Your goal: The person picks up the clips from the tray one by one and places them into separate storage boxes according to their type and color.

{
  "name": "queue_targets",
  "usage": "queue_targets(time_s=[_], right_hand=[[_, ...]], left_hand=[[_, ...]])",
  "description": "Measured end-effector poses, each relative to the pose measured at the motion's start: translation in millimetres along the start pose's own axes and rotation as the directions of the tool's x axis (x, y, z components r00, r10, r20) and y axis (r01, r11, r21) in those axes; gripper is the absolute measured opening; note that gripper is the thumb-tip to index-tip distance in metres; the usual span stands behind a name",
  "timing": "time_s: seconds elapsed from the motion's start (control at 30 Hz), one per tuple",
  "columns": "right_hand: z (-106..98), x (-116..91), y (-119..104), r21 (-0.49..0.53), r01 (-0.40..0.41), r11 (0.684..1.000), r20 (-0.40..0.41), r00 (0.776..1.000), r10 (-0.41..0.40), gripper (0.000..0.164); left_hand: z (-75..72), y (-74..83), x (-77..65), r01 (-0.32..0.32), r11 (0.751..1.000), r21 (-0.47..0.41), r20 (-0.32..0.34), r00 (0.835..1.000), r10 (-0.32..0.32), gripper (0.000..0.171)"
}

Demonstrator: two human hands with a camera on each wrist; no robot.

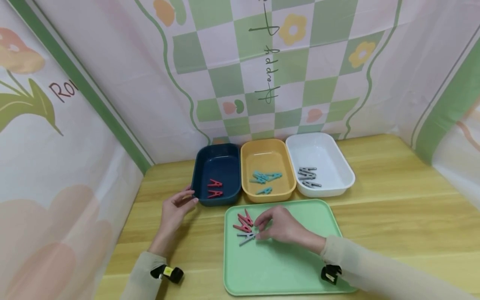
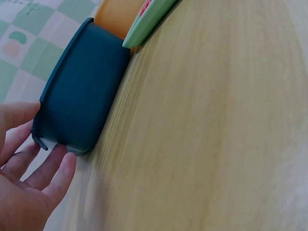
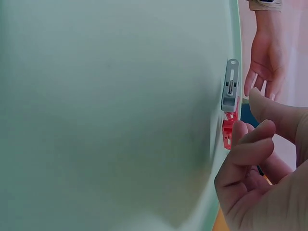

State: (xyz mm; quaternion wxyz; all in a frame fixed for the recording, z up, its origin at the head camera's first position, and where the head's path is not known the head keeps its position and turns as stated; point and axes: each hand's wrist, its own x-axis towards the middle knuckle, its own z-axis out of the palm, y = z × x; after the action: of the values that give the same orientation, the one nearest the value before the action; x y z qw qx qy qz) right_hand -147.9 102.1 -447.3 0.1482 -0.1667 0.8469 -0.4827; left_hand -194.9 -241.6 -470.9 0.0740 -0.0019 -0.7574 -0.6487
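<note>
My right hand (image 1: pixel 279 225) hovers over the green tray (image 1: pixel 285 266), its thumb and curved fingers apart beside a grey clothespin (image 1: pixel 247 237). In the right wrist view a gap shows between the thumb and index finger, and the grey clothespin (image 3: pixel 231 86) lies just past them. Two red clothespins (image 1: pixel 243 223) lie close above it on the tray. My left hand (image 1: pixel 176 210) rests at the near left corner of the dark blue box (image 1: pixel 218 151). In the left wrist view the thumb touches the rim of the box (image 2: pixel 82 86), with the other fingers loosely spread beside its end.
Two red clothespins (image 1: pixel 215 193) lie in the blue box. Beside it, a yellow box (image 1: pixel 266 146) holds several teal clothespins (image 1: pixel 264 191), and a white box (image 1: pixel 316 143) several grey ones (image 1: pixel 307 173). All stand on a wooden table (image 1: pixel 405 216) before a patterned cloth (image 1: pixel 262 75).
</note>
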Motion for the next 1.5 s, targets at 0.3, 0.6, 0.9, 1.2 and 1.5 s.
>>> queue_targets(time_s=[0.3,0.6,0.9,1.2,1.5], right_hand=[[9.5,2.9,2.7,-0.023,0.005,1.0,-0.006,1.0,-0.005,0.026],[12.3,4.9,5.0,-0.032,0.024,0.999,-0.011,1.0,-0.024,0.022],[14.0,5.8,5.7,-0.045,0.036,0.998,-0.013,0.999,-0.036,0.017],[11.1,4.8,6.7,-0.032,0.026,0.999,-0.012,1.0,-0.027,0.015],[0.2,0.1,4.5,0.034,-0.03,0.999,0.003,1.0,0.03,0.015]], left_hand=[[-0.4,0.3,-0.7,-0.001,1.0,0.023,0.002,1.0,0.001,0.031],[0.1,0.8,0.0,0.004,1.0,0.011,0.007,1.0,-0.004,0.033],[0.7,0.7,-0.3,0.006,1.0,0.027,-0.008,1.0,-0.006,0.031],[1.1,0.4,0.4,0.005,1.0,0.013,-0.004,1.0,-0.005,0.033],[1.3,1.2,0.0,0.009,0.999,0.05,-0.013,1.0,-0.008,0.033]])
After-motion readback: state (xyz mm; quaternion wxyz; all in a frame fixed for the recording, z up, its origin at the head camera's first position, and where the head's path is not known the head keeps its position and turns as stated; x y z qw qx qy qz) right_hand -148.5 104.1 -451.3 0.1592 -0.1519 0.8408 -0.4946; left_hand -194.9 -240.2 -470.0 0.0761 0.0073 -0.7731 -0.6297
